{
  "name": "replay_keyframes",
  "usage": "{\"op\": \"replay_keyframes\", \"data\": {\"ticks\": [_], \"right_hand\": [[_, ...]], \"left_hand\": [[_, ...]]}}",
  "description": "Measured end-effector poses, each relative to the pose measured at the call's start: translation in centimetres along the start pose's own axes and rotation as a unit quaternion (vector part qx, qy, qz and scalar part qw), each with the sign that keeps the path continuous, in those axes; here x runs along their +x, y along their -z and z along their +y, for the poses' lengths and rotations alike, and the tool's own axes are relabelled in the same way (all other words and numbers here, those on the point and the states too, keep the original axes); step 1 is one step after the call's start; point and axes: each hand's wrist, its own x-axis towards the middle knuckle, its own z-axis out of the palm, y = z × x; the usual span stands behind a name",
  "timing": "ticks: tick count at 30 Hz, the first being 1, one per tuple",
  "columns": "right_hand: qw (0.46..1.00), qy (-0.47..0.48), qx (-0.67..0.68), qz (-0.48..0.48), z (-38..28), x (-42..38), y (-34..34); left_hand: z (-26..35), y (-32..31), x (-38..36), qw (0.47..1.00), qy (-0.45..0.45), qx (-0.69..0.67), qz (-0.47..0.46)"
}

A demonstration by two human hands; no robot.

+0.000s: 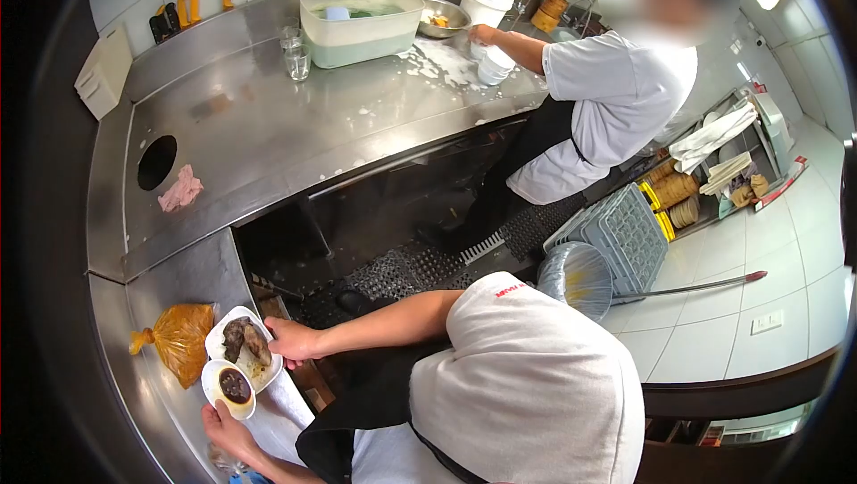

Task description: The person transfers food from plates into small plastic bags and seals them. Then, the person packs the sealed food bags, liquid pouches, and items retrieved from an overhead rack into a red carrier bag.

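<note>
Plate [262,377] & bowl [212,384] wht; sauce [235,386] dk brn; bag [186,344] orng-brn; cloth [181,189] pink.

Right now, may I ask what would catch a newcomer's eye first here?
Likely, at the picture's lower left, the white dish of dark food in the right hand and the sauce bowl in the left hand. Then the large tub on the steel counter, near a co-worker.
</note>
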Motion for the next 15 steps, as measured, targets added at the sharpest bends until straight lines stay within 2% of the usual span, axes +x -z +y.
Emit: {"op": "replay_keyframes", "data": {"ticks": [8, 11, 12, 13, 14, 15], "right_hand": [[1.000, -0.010, -0.006, 0.007, 1.2, 0.3, -0.4], [1.000, 0.002, -0.009, -0.003, 0.3, -0.4, -0.3], [1.000, -0.007, 0.003, 0.003, -0.1, -0.9, -0.1], [1.000, -0.004, 0.008, -0.003, 0.1, -1.0, 0.2], [1.000, -0.023, -0.002, 0.003, 0.0, -0.6, -0.1], [0.999, -0.034, 0.033, -0.005, 0.6, -0.4, 0.0]], "left_hand": [[-0.8, 0.1, -0.3, 0.999, -0.015, -0.045, -0.001], [-2.1, 0.4, 0.6, 0.998, -0.057, -0.001, -0.019], [-2.0, 0.2, 0.5, 0.999, -0.048, 0.018, 0.001], [-2.8, 0.2, 0.5, 0.997, -0.078, 0.005, 0.005], [-1.6, 0.5, 0.0, 0.994, -0.071, 0.082, 0.014], [-1.8, 1.1, -0.1, 0.997, -0.057, 0.042, 0.014]]}}
